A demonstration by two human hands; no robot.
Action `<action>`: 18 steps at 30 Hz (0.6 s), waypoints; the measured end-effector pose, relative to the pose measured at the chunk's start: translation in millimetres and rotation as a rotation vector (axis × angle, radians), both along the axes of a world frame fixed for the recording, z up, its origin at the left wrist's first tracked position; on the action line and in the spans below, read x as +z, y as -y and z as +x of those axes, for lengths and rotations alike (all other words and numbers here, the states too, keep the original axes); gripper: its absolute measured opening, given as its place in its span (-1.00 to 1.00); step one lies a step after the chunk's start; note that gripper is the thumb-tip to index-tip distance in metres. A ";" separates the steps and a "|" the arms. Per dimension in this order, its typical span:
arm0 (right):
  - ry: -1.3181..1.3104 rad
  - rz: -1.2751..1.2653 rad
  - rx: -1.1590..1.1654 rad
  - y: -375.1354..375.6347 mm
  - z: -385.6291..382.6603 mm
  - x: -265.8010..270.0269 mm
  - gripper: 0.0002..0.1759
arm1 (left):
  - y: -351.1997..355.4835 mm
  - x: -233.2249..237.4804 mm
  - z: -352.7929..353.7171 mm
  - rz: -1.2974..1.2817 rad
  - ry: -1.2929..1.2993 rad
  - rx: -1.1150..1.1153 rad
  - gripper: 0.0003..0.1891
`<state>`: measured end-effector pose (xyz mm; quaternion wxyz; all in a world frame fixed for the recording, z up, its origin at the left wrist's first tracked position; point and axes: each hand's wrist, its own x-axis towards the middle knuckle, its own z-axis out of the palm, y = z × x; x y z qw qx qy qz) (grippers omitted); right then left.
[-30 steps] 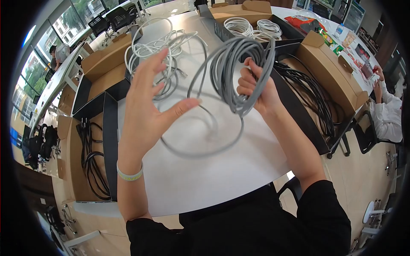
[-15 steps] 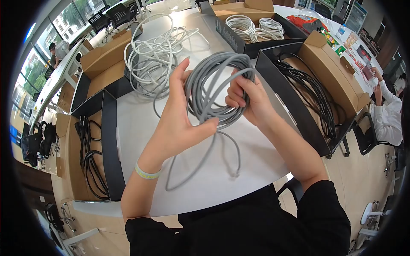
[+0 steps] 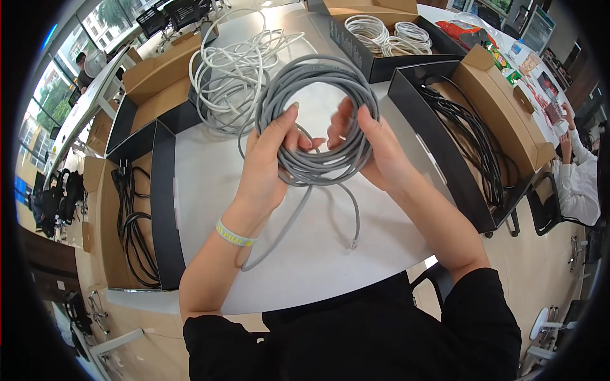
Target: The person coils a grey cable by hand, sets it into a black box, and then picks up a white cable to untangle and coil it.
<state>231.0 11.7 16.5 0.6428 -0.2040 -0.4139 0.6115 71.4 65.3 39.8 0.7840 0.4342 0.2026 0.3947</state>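
The left hand (image 3: 270, 155) and right hand (image 3: 384, 152) are closed around opposite sides of a round coil of grey cable (image 3: 318, 70), held above a smooth white table (image 3: 330, 273). Below trails a thin grey end with a small plug (image 3: 354, 244). A slackened grip could let the untied loops spring apart; the tangled white cable pile (image 3: 232, 73) beyond could snag strays.
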 end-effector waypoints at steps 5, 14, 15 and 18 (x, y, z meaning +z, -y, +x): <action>0.223 0.086 -0.039 -3.0 -15.1 -18.2 -0.05 | -4.8 11.1 -6.3 -0.078 0.242 0.095 -0.79; 1.110 0.584 -0.514 1.4 -22.3 -16.0 -0.75 | -13.0 25.0 -20.1 -0.218 0.439 0.066 -0.76; 1.071 0.631 -0.641 0.1 -27.1 -13.4 -0.87 | -14.9 25.6 -22.1 -0.205 0.444 0.058 -0.75; 1.166 0.752 -0.654 4.5 -25.1 -8.3 -0.82 | -16.0 24.7 -24.8 -0.173 0.446 0.062 -0.74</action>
